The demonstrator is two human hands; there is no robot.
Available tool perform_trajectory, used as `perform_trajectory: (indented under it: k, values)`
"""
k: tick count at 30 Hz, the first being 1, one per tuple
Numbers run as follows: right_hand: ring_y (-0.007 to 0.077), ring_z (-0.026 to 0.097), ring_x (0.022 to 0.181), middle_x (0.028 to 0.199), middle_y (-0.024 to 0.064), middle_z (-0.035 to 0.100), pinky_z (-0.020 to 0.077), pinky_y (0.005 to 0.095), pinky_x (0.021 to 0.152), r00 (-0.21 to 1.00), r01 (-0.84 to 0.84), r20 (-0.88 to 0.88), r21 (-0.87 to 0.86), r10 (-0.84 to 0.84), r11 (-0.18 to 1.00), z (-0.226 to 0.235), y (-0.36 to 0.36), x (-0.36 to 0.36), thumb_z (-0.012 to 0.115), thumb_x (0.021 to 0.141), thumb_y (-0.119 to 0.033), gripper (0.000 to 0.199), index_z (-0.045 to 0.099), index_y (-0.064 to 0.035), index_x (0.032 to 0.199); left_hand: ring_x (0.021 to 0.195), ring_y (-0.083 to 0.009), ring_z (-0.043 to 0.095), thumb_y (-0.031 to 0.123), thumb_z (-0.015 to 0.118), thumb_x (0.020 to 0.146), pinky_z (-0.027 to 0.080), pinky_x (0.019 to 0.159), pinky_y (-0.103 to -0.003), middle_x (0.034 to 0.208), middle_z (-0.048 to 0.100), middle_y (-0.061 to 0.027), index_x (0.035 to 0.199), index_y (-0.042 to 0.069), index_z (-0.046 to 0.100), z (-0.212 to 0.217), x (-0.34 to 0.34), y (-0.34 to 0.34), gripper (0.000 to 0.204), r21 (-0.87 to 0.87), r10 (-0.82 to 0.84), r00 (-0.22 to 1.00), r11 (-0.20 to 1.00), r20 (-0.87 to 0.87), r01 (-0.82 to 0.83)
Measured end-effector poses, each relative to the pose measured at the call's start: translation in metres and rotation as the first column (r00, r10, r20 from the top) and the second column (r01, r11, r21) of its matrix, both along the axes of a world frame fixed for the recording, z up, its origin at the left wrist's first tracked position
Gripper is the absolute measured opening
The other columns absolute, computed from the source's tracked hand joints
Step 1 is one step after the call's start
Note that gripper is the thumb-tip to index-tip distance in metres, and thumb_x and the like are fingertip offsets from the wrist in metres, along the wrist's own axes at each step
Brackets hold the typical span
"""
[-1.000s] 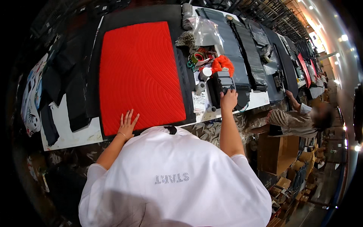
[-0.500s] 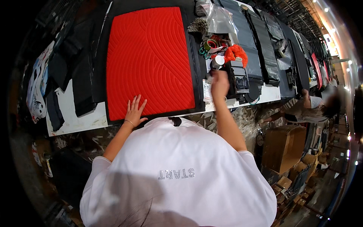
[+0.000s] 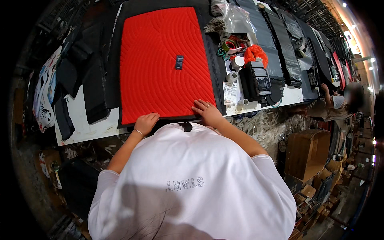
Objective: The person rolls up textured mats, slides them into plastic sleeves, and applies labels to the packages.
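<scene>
A red quilted mat [image 3: 160, 44] with curved stitched lines lies on a black sheet [image 3: 218, 76] in front of me. On its right half rests a small black card [image 3: 179, 62] with pale print. At the near edge of the mat, left of the middle, my left hand [image 3: 147, 123] is closed, its fingers together and bent over the edge; the thumb is hidden. My right hand [image 3: 208, 113] lies on the near right part with fingers stretched out and somewhat apart, holding nothing that shows.
Right of the mat are a white jar [image 3: 237, 62], tape rolls [image 3: 229, 45], an orange bag [image 3: 256, 53], a black box [image 3: 256, 80] and a printed paper [image 3: 230, 93]. Black sheets [image 3: 94, 80] lie left. Another person [image 3: 336, 104] works far right, beyond a cardboard box [image 3: 308, 152].
My right hand has come from the items at the right onto the mat's near edge. A small black card now lies on the mat. My left hand's spread fingers have drawn together.
</scene>
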State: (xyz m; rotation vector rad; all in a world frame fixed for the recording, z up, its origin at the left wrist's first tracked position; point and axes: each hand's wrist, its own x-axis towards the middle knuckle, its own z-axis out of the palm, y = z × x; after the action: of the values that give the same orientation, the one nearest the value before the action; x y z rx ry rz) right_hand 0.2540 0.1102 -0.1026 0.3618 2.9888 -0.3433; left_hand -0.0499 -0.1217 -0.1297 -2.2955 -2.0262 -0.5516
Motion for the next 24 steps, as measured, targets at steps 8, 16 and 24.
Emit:
perform_trajectory:
  k: [8, 16, 24]
  values:
    - [0.0331, 0.066, 0.088, 0.096, 0.0122, 0.067, 0.0504, 0.0479, 0.076, 0.855, 0.376, -0.350, -0.093, -0.384, 0.922, 0.040, 0.041, -0.043, 0.062, 0.091, -0.016, 0.030, 0.061, -0.0112, 0.121, 0.096, -0.0301, 0.063, 0.012, 0.064, 0.090, 0.051, 0.086, -0.044, 0.105, 0.064, -0.0075, 0.116, 0.014, 0.069, 0.080, -0.048, 0.071, 0.027, 0.244, 0.155, 0.988, 0.958, -0.009, -0.148]
    - [0.0336, 0.057, 0.111, 0.108, 0.0119, 0.060, 0.0442, 0.0447, 0.101, 0.846, 0.239, -0.491, 0.004, -0.206, 0.971, -0.017, 0.035, -0.037, 0.068, 0.087, -0.023, 0.033, 0.068, -0.0122, 0.119, 0.130, -0.0325, 0.045, 0.030, 0.074, 0.084, 0.034, 0.115, -0.050, 0.141, 0.046, -0.0117, 0.147, 0.028, 0.050, 0.003, -0.062, -0.011, 0.068, -0.158, 0.164, 0.986, 0.973, -0.027, -0.166]
    - [0.0315, 0.049, 0.121, 0.115, 0.0119, 0.056, 0.0352, 0.0481, 0.111, 0.957, 0.150, -0.271, 0.171, -0.100, 0.974, -0.028, 0.010, -0.013, 0.071, 0.086, -0.036, 0.049, 0.065, -0.0129, 0.129, 0.110, -0.0257, 0.053, 0.026, 0.075, 0.084, 0.035, 0.104, -0.048, 0.108, 0.057, -0.0064, 0.125, 0.019, 0.068, -0.018, -0.029, -0.027, 0.042, -0.033, 0.218, 0.976, 0.975, 0.006, -0.218]
